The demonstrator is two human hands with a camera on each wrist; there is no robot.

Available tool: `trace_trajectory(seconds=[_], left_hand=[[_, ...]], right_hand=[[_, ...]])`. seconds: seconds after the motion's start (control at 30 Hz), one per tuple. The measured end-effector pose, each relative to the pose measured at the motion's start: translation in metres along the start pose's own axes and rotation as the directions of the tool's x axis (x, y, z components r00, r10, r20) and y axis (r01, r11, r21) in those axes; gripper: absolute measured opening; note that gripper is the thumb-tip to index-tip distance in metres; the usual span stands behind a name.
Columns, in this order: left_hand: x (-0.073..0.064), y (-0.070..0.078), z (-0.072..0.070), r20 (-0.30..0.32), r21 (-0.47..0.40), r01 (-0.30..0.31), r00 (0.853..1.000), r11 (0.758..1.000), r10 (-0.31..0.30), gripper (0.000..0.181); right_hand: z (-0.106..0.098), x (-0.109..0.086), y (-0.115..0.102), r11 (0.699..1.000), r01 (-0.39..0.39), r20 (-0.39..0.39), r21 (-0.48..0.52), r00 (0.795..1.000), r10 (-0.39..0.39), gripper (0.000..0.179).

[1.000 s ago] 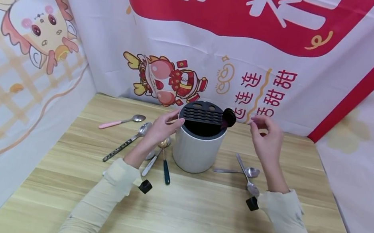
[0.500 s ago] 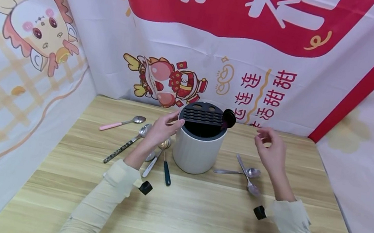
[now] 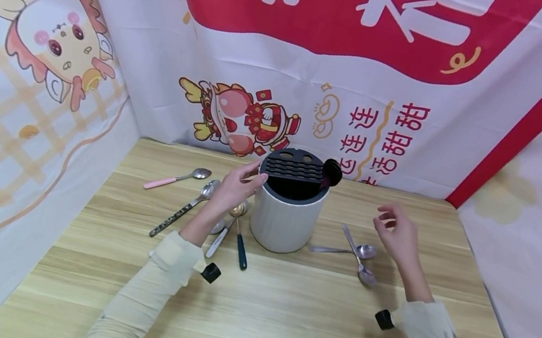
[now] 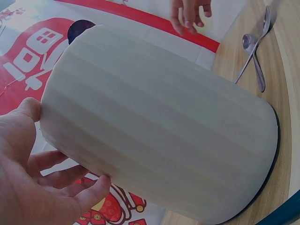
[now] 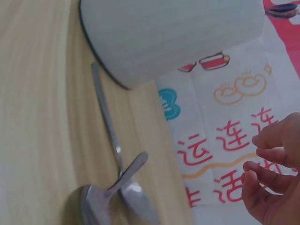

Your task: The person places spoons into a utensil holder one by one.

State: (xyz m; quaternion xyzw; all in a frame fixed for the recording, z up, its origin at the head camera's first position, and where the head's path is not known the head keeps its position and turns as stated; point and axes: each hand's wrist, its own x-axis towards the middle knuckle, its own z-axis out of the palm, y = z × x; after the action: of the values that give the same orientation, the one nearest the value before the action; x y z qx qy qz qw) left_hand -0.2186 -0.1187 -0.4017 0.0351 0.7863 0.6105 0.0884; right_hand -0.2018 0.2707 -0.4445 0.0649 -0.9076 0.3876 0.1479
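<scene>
Your left hand (image 3: 236, 187) rests against the left side of the white utensil holder (image 3: 286, 224), fingers spread and fingertips touching its wall near the rim. The holder stands upright on the table (image 3: 249, 317), near its back edge, between your hands. A black slotted insert (image 3: 294, 169) covers the rear of its mouth, while the front section is uncovered; a dark round utensil head (image 3: 332, 172) juts over its right rim.

Your right hand (image 3: 399, 238) hangs well apart from the holder, its fingers loosely bent and a gap between thumb and fingertips. Just beside it, a metal spoon (image 3: 366, 275) lies across another metal spoon (image 3: 329, 249).

On your left lie a pink-handled spoon (image 3: 161, 182), a spoon with a black patterned handle (image 3: 171, 220), a white-handled utensil (image 3: 216, 243) and a green-handled utensil (image 3: 241, 251); your wrist partly hides this group.
</scene>
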Motion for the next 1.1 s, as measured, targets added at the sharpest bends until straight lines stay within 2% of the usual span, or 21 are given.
trace_trajectory(seconds=[0.13, 0.33, 0.43, 0.63, 0.7, 0.83, 0.97, 1.1], left_hand=[[-0.001, 0.000, 0.000, -0.009, 0.017, 0.000, 1.000, 1.000, 0.000, 0.064], [0.000, 0.000, 0.001, -0.005, 0.023, -0.004, 1.000, 1.000, 0.004, 0.069], [0.000, 0.000, 0.001, -0.002, 0.016, -0.002, 1.000, 1.000, 0.002, 0.069], [-0.001, 0.002, 0.001, -0.005, 0.021, 0.011, 1.000, 1.000, -0.011, 0.066], [0.000, 0.002, 0.001, -0.006, 0.022, 0.011, 1.000, 1.000, -0.011, 0.066], [0.001, 0.001, 0.000, -0.002, 0.017, 0.003, 1.000, 1.000, -0.003, 0.066], [0.001, 0.000, 0.000, -0.001, 0.021, 0.005, 1.000, 1.000, -0.005, 0.066], [-0.001, 0.000, 0.000, -0.002, 0.023, 0.007, 1.000, 1.000, -0.007, 0.067]], right_hand=[[0.000, -0.004, 0.013, 0.998, -0.033, 0.086, -0.044, 0.996, 0.036, 0.029], [0.000, -0.007, 0.029, 0.992, -0.083, 0.188, -0.095, 0.977, 0.100, 0.036], [0.003, -0.008, 0.039, 0.984, -0.131, 0.262, -0.124, 0.952, 0.160, 0.043], [0.010, -0.011, 0.054, 0.960, -0.196, 0.396, -0.202, 0.880, 0.263, 0.052], [0.012, -0.011, 0.056, 0.955, -0.205, 0.419, -0.212, 0.864, 0.279, 0.052], [0.017, -0.012, 0.060, 0.953, -0.215, 0.448, -0.213, 0.846, 0.290, 0.046], [0.021, -0.012, 0.062, 0.956, -0.218, 0.451, -0.198, 0.845, 0.287, 0.032], [0.024, -0.012, 0.063, 0.958, -0.201, 0.422, -0.205, 0.865, 0.271, 0.021]])
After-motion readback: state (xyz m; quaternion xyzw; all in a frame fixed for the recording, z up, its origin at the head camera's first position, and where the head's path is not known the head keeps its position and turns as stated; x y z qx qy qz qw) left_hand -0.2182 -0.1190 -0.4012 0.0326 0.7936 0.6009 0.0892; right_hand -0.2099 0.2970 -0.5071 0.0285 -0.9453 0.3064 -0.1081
